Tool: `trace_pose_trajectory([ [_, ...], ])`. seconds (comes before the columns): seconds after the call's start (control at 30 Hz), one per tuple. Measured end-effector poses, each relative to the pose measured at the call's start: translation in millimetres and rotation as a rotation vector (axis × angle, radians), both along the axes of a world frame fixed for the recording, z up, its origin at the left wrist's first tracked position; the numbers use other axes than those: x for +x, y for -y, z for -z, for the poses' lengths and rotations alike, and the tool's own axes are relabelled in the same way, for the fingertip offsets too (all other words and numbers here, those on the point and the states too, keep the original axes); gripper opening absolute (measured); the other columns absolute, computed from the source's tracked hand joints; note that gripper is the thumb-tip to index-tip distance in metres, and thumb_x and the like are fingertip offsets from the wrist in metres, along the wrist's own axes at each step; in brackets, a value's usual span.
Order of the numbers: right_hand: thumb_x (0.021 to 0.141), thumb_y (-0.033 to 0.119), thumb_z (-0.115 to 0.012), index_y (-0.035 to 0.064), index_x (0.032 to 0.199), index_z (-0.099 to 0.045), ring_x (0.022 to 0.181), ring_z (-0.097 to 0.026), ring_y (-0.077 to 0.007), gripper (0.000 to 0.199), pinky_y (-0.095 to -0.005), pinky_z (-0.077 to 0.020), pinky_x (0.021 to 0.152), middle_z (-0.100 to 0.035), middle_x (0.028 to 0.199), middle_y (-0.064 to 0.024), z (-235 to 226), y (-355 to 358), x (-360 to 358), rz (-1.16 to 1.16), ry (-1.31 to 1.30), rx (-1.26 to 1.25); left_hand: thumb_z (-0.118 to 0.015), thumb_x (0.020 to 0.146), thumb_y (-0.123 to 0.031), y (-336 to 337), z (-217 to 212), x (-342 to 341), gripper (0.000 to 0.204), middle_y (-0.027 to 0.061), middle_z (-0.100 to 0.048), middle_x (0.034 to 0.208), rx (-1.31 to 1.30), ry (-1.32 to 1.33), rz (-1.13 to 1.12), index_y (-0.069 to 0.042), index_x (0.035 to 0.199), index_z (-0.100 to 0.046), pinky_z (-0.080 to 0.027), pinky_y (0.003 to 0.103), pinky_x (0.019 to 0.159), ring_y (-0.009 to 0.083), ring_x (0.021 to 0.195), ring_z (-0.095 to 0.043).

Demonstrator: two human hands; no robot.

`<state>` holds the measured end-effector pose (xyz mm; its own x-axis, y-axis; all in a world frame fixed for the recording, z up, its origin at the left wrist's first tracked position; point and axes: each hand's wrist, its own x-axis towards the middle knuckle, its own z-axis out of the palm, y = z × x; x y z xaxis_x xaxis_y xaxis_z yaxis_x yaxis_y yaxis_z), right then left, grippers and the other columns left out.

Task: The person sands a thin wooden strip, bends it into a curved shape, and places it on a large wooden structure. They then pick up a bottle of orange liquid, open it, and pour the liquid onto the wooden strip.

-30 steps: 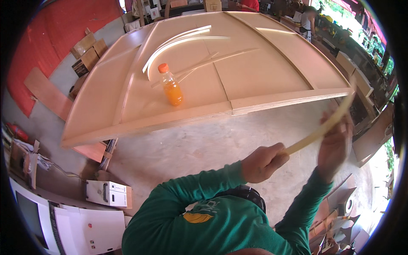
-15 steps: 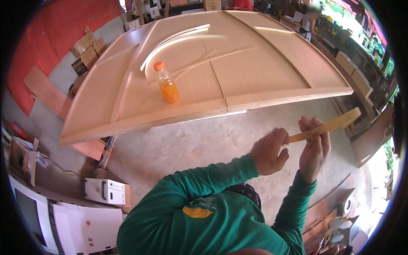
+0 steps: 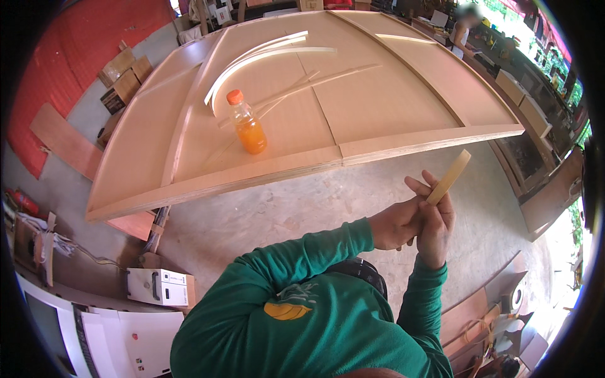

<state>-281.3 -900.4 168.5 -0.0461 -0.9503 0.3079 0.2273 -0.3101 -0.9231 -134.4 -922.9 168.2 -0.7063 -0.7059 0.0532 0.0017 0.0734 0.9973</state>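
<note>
Thin wood strip [image 3: 449,177] held in air below desk [image 3: 403,148] edge, near bottle [image 3: 247,123]. Looks light, bendy, snappable; best gripped at lower end. Right hand [image 3: 437,222] pinching it, left hand [image 3: 394,223] closed at its base.

place: we see a woodworking workshop
evidence: big plywood panel [image 3: 328,113], thin wood strips [image 3: 265,53], stacked boards [image 3: 63,142], concrete floor [image 3: 252,217]
</note>
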Motion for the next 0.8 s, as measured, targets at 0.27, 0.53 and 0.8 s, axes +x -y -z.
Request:
trace_pose_trajectory([
  [0.27, 0.092, -0.003, -0.041, -0.0076, 0.165, -0.042, 0.112, -0.075, -0.0243, 0.073, -0.0349, -0.0580, 0.105, -0.075, 0.132, -0.0228, 12, 9, -2, -0.057, 0.017, 0.033, -0.053, 0.108, -0.011, -1, 43, -11, 0.047, 0.0036, -0.063, 0.102, 0.201, -0.248, 0.000, -0.003, 0.154, -0.047, -0.052, 0.026, 0.066, 0.0089, 0.079, -0.057],
  [0.53, 0.089, -0.008, -0.041, -0.0092, 0.163, -0.043, 0.117, -0.072, -0.0276, 0.075, -0.0400, -0.0551, 0.111, -0.073, 0.134, -0.0241, 9, 0, 5, -0.022, 0.062, -0.078, -0.048, 0.101, 0.000, -2, 54, -24, 0.055, 0.0178, -0.060, 0.147, 0.043, -0.368, -0.090, 0.001, 0.157, -0.044, -0.044, 0.040, 0.122, 0.0272, 0.142, -0.056],
  [0.8, 0.096, -0.005, -0.040, -0.0092, 0.161, -0.047, 0.107, -0.077, -0.0262, 0.065, -0.0355, -0.0622, 0.096, -0.072, 0.136, -0.0264, 17, 7, -11, 0.058, 0.149, -0.083, -0.049, 0.115, -0.021, -5, 55, -38, 0.031, 0.0058, -0.062, 0.109, 0.040, -0.401, -0.099, -0.003, 0.139, -0.057, -0.048, 0.029, 0.077, 0.0133, 0.093, -0.057],
])
